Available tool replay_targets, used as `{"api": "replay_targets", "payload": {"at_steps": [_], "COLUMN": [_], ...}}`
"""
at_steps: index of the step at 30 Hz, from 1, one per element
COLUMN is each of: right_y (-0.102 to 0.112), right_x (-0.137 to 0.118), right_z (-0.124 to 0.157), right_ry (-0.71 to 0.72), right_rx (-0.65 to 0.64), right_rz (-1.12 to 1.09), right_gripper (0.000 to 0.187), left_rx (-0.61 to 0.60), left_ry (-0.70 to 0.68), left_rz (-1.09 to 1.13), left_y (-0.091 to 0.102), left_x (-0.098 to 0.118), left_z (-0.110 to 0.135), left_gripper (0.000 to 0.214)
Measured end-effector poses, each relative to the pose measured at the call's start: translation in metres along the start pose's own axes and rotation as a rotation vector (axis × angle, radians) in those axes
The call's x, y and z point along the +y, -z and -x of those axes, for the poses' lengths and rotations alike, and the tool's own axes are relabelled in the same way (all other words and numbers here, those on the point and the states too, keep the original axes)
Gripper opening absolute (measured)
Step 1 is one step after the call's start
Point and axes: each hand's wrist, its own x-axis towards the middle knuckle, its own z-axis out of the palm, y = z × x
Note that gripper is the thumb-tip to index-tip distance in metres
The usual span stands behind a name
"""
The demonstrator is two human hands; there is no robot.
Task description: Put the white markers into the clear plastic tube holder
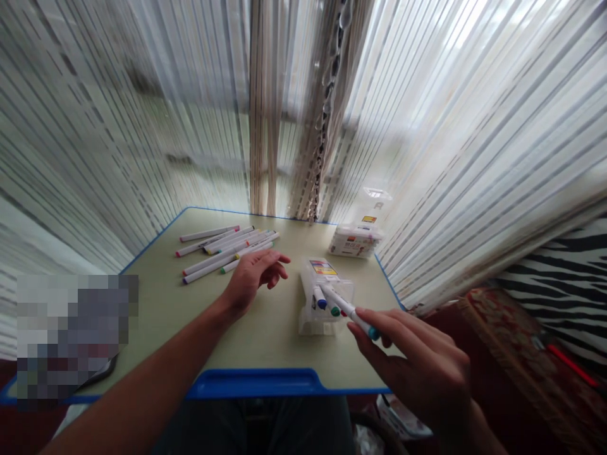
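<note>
My right hand (pixel 412 354) pinches a white marker (pixel 348 309) by its teal end. The marker's far end reaches into the opening of a clear plastic case (pixel 308 284) lying on its side. Inside that case are a blue-ended marker (pixel 321 297), a green-ended marker (pixel 335 310) and a hint of red. My left hand (pixel 253 278) hovers left of the case, fingers loosely bent and apart, holding nothing. Just beyond it, several white markers (pixel 208 265) with coloured ends lie in a loose pile.
A second clear case (pixel 355 240) with its lid raised stands at the table's back right. The pale table (pixel 265 347) has a blue rim (pixel 256 382). A blurred-out object (pixel 76 341) lies at front left. String curtains (pixel 213 114) hang behind; a zebra-striped cloth (pixel 564 278) is at right.
</note>
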Motion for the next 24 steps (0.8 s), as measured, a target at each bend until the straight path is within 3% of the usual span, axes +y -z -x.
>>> {"api": "replay_targets", "payload": {"at_steps": [11, 24], "right_y": [-0.028, -0.037], "right_x": [0.002, 0.003], "right_z": [0.003, -0.002], "right_ry": [0.0, -0.015], "right_rx": [-0.07, -0.145], "right_rz": [0.011, 0.137], "right_gripper": [0.027, 0.024], "left_rx": [-0.011, -0.026], "left_ry": [0.014, 0.0], "left_rz": [-0.015, -0.021], "left_y": [0.0, 0.0], "left_x": [0.001, 0.002], "left_z": [0.001, 0.001], "left_gripper": [0.033, 0.034]}}
